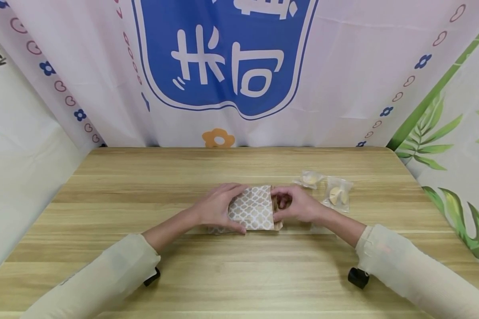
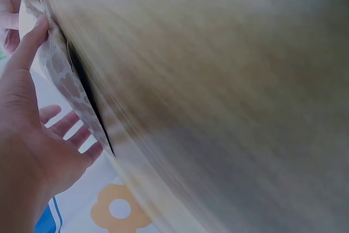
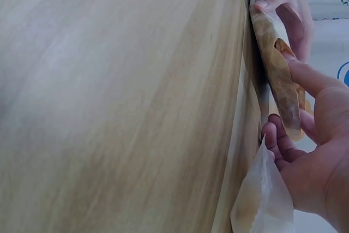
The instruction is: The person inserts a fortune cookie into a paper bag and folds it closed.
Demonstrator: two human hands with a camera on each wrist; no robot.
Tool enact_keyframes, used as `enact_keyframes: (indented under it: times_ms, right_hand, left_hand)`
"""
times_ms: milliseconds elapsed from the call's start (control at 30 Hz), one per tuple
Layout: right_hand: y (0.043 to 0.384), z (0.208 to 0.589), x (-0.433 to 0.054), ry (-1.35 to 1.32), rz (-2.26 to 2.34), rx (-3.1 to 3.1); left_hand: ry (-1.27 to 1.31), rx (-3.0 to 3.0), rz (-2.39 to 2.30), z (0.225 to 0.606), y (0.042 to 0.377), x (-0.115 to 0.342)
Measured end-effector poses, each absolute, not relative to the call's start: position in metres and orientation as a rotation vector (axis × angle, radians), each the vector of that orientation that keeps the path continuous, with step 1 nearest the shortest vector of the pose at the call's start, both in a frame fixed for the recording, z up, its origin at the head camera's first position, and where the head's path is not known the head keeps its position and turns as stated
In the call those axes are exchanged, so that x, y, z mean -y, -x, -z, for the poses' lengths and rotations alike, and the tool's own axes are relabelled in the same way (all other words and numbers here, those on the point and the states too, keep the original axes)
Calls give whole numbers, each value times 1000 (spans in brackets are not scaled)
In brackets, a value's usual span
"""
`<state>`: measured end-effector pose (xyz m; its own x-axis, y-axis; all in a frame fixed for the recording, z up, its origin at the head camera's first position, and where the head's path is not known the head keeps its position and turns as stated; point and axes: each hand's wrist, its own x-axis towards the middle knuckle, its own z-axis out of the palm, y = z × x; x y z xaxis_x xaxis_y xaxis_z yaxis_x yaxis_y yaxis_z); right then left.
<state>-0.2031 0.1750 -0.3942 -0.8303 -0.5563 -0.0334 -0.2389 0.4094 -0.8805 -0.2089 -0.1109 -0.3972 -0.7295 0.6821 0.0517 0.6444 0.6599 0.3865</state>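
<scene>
Steadying the patterned bag (image 1: pixel 252 208), it seems, the left hand (image 1: pixel 217 207) grips both edges. Right hand (image 1: pixel 298 205) at the mouth (image 1: pixel 275 204), perhaps spreading it; whether pinching, I can't tell.

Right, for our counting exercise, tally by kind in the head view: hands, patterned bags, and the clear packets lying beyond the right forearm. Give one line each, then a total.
Hands, left hand and right hand: 2
Patterned bag: 1
Clear packets beyond the right forearm: 2
Total: 5
</scene>
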Motion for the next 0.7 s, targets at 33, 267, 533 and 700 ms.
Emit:
enact_keyframes:
  times_ms: [33,267,533,700]
  right_hand:
    - [203,394,-175,685,1386,-2350]
    - [204,396,-176,688,1416,-2333]
    - [202,396,-174,613,1442,-2352]
    - [202,395,-172,516,1438,-2400]
  left_hand:
    - [-1108,-2773,-593,397,209,111]
    - [-1139,-2790,-629,399,211,110]
    - [-1152,-2806,-624,398,209,109]
    - [-1151,-2820,-608,399,209,108]
